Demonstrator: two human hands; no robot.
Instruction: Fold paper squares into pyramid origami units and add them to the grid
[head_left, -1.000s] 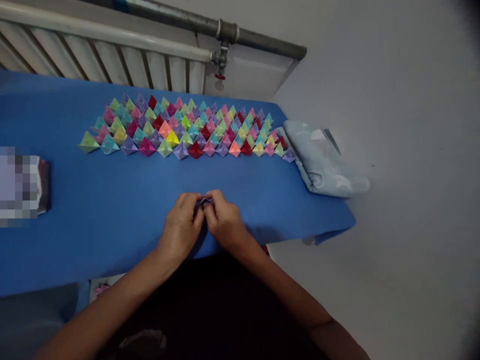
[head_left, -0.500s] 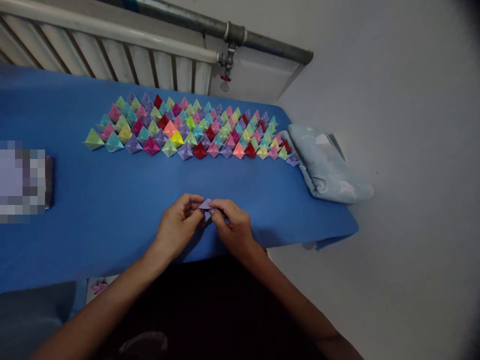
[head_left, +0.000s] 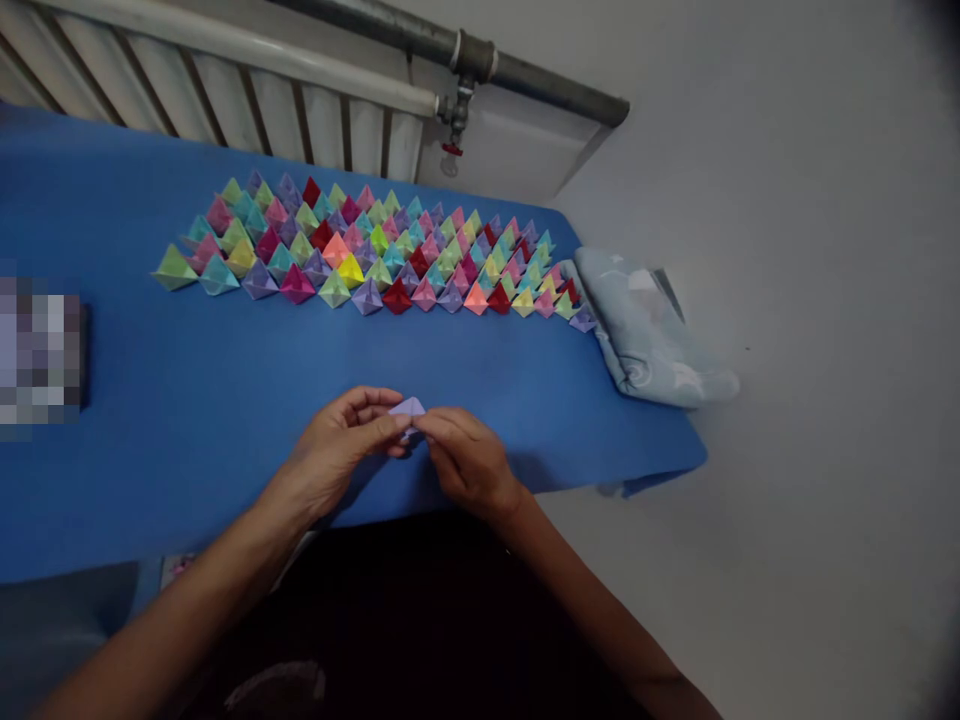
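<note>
The lilac paper is between both hands, its lower part covered by the left thumb and its right corner by the right fingertips; its fold detail cannot be read. The left grip is closed lightly, thumb in front, fingers partly hidden behind the paper. The right grip is pinched at the paper's right corner, remaining fingers curled.

Beyond both grips, rows of paper boats stand on the blue worktop; rear boats overlap. Right of them is a folded towel. Far left of the grips, a pixelated object is cut off. Farthest back: radiator and pipe.
</note>
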